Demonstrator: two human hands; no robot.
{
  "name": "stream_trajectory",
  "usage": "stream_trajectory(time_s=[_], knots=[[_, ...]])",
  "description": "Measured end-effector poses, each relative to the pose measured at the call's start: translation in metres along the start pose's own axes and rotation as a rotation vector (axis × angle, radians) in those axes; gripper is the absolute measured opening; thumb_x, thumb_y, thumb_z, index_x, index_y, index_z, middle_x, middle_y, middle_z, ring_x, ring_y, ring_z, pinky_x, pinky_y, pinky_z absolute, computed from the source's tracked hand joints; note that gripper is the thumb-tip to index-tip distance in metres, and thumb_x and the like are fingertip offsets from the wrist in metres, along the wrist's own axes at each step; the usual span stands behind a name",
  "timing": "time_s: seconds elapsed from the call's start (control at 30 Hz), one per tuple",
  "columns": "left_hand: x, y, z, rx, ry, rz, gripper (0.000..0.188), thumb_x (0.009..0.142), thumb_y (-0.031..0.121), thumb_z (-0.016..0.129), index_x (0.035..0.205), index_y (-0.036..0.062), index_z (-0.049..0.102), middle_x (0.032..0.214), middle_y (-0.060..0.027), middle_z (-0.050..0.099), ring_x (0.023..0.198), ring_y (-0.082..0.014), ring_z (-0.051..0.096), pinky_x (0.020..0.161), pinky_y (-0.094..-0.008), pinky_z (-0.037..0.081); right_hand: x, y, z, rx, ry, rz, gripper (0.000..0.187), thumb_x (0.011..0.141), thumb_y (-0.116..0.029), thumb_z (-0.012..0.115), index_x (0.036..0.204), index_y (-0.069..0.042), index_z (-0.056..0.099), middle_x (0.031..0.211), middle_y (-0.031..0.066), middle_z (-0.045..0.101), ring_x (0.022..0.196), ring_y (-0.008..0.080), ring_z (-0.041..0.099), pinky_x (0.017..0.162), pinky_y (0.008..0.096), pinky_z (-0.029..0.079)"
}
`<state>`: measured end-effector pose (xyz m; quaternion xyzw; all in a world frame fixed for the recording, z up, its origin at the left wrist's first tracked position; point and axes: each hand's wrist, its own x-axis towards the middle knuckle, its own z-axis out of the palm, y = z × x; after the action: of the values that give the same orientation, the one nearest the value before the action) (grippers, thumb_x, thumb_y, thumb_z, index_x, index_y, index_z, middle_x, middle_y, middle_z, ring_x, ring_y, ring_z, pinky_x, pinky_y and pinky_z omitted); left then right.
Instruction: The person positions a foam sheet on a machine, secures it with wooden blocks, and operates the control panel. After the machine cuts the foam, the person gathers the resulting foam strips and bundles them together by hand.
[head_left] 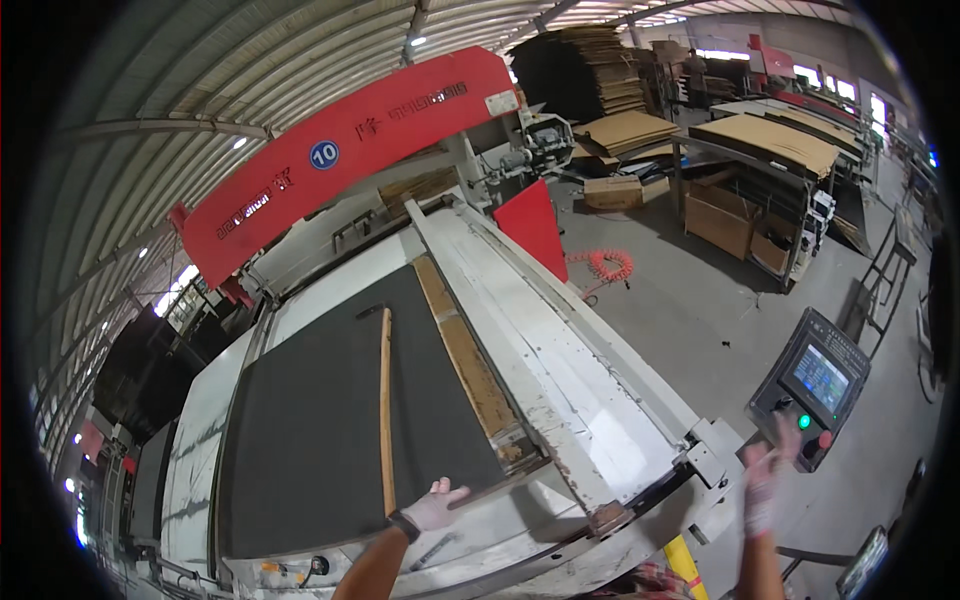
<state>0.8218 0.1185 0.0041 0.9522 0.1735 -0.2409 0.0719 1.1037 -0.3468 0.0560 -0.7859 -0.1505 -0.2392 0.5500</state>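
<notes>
A big workshop machine's white table (560,370) is carrying a dark sheet (330,430) with a wooden strip (385,410) lying along it. The left hand (432,507), fingers spread apart, is pressing the sheet's near edge. The right hand (765,480), blurred, fingers apart, is reaching toward the control panel (815,385), open floor beyond.

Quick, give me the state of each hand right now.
Left hand: open, gloved, resting flat on the near edge of the dark sheet, holding nothing.
Right hand: raised by the control panel, motion-blurred; grip cannot be told.
</notes>
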Motion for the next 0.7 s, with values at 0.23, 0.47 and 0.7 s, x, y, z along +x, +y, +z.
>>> stream_trajectory(time_s=[0.23, 0.47, 0.7], knots=[[0.027, -0.103, 0.011, -0.221, 0.688, -0.922, 0.058, 0.076, 0.036, 0.070, 0.112, 0.0000, 0.042, 0.091, -0.0137, 0.059, 0.080, -0.0302, 0.061, 0.072, -0.0396, 0.051, -0.082, -0.161, 0.141, -0.569, -0.853, -0.477, 0.069, 0.073, -0.036, 0.069, 0.126, -0.001, 0.041, 0.128, 0.0267, 0.042, 0.095, 0.0363, 0.054, 0.083, 0.0424, 0.046], [-0.114, -0.042, -0.037, -1.895, 0.650, -0.054, 0.018, 0.087, 0.023, 0.061, 0.085, 0.0088, 0.050, 0.057, 0.0027, 0.046, 0.042, -0.0075, 0.043, 0.036, -0.0208, 0.034, -0.092, -0.122, 0.170, -0.506, -0.698, -0.442, 0.049, 0.073, -0.023, 0.064, 0.117, -0.006, 0.049, 0.118, 0.0191, 0.049, 0.092, 0.0315, 0.055, 0.075, 0.0446, 0.046], [-0.165, 0.153, -0.005, -1.632, 0.889, -0.066, 0.025, 0.086, 0.021, 0.061, 0.101, 0.0030, 0.052, 0.078, -0.0049, 0.053, 0.068, -0.0151, 0.053, 0.060, -0.0291, 0.047, -0.224, -0.172, 0.147, 0.796, -1.527, -0.184, 0.045, 0.089, -0.030, 0.058, 0.123, -0.001, 0.052, 0.117, 0.0133, 0.059, 0.102, 0.0267, 0.057, 0.086, 0.0350, 0.046]])
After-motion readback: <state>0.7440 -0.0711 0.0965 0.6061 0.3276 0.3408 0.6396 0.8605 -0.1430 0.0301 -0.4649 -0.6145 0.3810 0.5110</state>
